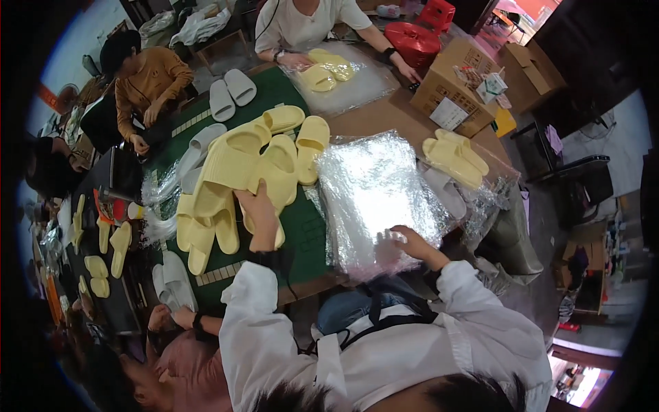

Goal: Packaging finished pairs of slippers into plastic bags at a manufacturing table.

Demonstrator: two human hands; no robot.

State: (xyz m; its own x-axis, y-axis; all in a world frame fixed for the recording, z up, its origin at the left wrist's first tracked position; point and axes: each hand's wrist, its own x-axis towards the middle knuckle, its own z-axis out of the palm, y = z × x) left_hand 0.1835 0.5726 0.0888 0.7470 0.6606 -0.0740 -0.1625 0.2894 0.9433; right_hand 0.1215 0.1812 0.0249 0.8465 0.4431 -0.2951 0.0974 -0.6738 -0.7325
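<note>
My left hand [259,214] is closed on the near edge of a yellow slipper [225,163], raised over a heap of similar slippers. Other yellow slippers [278,165] lie just beyond and beside that hand, some overlapping. My right hand [412,246] hovers at or on the near right part of a stack of shiny clear plastic bags [367,185]. Its fingers point left and look apart, with nothing plainly between them; whether they touch the top bag I cannot tell.
Grey slippers [232,94] and a yellow pair [456,158] lie around the green mat [302,237]. A cardboard box [456,86] stands at the far right. Across the table a person [312,31] handles bagged yellow slippers; other people sit to the left.
</note>
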